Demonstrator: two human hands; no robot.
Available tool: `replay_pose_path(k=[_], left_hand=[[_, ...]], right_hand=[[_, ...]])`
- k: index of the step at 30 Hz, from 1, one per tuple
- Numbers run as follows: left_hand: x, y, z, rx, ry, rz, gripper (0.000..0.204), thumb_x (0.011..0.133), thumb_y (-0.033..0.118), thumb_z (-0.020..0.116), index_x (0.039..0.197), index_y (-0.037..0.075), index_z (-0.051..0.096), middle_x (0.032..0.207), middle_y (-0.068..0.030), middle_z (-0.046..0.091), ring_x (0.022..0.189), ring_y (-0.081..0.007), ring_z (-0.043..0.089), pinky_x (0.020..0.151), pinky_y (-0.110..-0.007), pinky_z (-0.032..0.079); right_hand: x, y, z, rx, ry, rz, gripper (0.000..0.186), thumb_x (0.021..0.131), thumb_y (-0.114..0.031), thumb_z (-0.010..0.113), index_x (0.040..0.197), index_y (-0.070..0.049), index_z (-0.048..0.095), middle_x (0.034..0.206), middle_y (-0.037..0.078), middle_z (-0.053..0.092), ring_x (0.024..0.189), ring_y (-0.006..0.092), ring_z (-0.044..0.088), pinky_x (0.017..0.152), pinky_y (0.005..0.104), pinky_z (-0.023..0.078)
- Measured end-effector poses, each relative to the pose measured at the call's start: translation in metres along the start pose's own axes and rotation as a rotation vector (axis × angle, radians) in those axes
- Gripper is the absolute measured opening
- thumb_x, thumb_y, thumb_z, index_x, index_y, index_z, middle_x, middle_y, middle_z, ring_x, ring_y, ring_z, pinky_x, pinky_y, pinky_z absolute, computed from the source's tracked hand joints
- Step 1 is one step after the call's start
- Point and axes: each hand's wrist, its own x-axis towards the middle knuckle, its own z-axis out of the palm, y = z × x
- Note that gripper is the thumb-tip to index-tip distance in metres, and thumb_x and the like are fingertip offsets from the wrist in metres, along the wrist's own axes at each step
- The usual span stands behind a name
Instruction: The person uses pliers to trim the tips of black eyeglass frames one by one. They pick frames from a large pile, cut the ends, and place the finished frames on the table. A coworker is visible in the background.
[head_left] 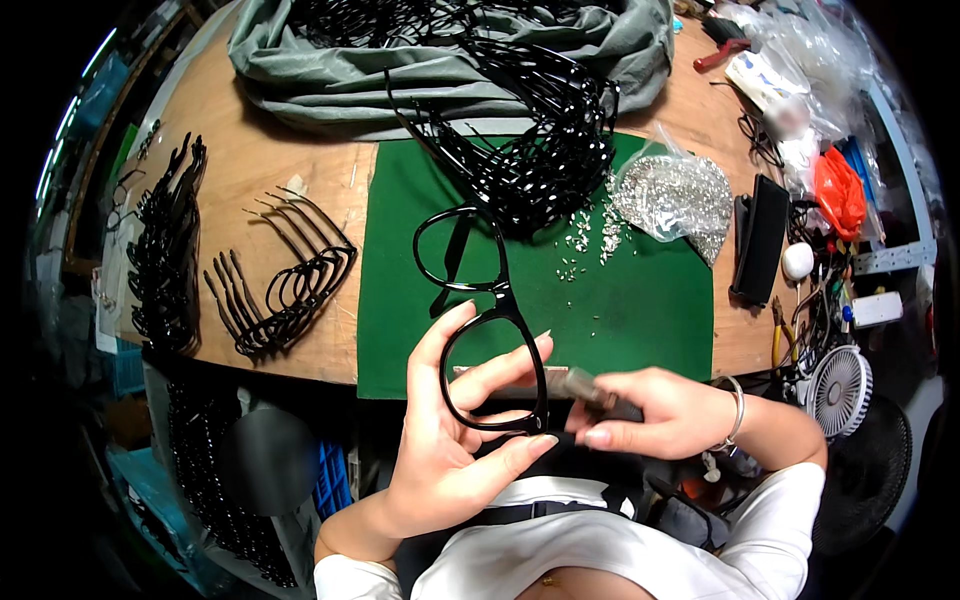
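My left hand [445, 460] grips a glossy black eyeglass frame [503, 297] by its lower rim, with fingers behind it and the thumb at the end piece. The frame stands on edge, its other rim tilting away over a green mat [640, 320]. Close to the frame's lower end, my right hand [655, 408] is closed around a small hand tool [583, 388] with a metal head and dark handle; motion blurs it, and its exact kind is unclear. Whether the tool touches the frame, I cannot tell.
Beyond lies a heap of black eyeglass frames [545, 150] below a grey cloth bundle [310, 85]. Tiny silvery pieces spill near a clear plastic bag [680, 195]. Stacked frames [300, 285] lie left. Right are a black case [758, 240], yellow-handled pliers [780, 335] and a white fan [839, 391].
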Motion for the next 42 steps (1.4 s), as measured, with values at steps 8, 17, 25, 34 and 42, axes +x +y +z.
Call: replay_pose_path(k=[8, 17, 25, 34, 42], left_hand=[[0.003, -0.012, -0.004, 0.201, -0.143, 0.007, 0.084, 0.072, -0.011, 0.057, 0.131, 0.007, -0.001, 0.124, -0.0216, 0.039, 0.096, -0.015, 0.05, 0.08, -0.028, 0.047], [0.009, -0.018, 0.009, 0.186, -0.017, -0.065, 0.084, 0.071, -0.012, 0.057, 0.13, 0.006, 0.0, 0.123, -0.0239, 0.038, 0.09, -0.0186, 0.057, 0.077, -0.026, 0.049], [0.013, -0.031, -0.003, 0.318, -0.026, -0.033, 0.081, 0.071, -0.011, 0.056, 0.129, 0.006, 0.003, 0.116, -0.0204, 0.042, 0.077, -0.0095, 0.054, 0.068, -0.018, 0.046], [-0.023, -0.078, -0.015, 0.321, 0.063, 0.042, 0.069, 0.074, -0.009, 0.054, 0.126, 0.009, 0.011, 0.106, -0.0201, 0.049, 0.077, -0.0127, 0.055, 0.075, -0.026, 0.046], [-0.017, -0.054, -0.019, -0.153, -0.063, -0.279, 0.057, 0.067, -0.007, 0.054, 0.113, 0.009, 0.025, 0.107, -0.0163, 0.046, 0.096, -0.0244, 0.053, 0.088, -0.039, 0.042]], right_hand=[[0.004, -0.015, -0.006, -0.289, -0.188, 0.093, 0.032, 0.085, -0.031, 0.05, 0.088, 0.001, 0.05, 0.067, 0.017, 0.055, 0.061, 0.0292, 0.056, 0.056, 0.0354, 0.043], [0.006, 0.002, -0.005, -0.374, -0.036, 0.056, 0.033, 0.081, -0.03, 0.055, 0.079, 0.002, 0.053, 0.065, 0.019, 0.056, 0.062, 0.0337, 0.057, 0.057, 0.0375, 0.045], [0.01, 0.049, -0.009, -0.437, 0.197, 0.127, 0.03, 0.077, -0.025, 0.058, 0.088, 0.002, 0.053, 0.076, 0.019, 0.058, 0.075, 0.0341, 0.056, 0.065, 0.038, 0.045], [0.028, 0.075, -0.026, -0.853, 0.526, 0.007, 0.017, 0.069, -0.008, 0.058, 0.08, 0.0, 0.048, 0.072, 0.015, 0.053, 0.07, 0.0324, 0.055, 0.062, 0.0399, 0.045], [0.032, 0.078, -0.023, -0.939, 0.486, -0.013, 0.015, 0.069, -0.007, 0.057, 0.078, 0.0, 0.048, 0.071, 0.014, 0.052, 0.072, 0.031, 0.053, 0.063, 0.0391, 0.042]])
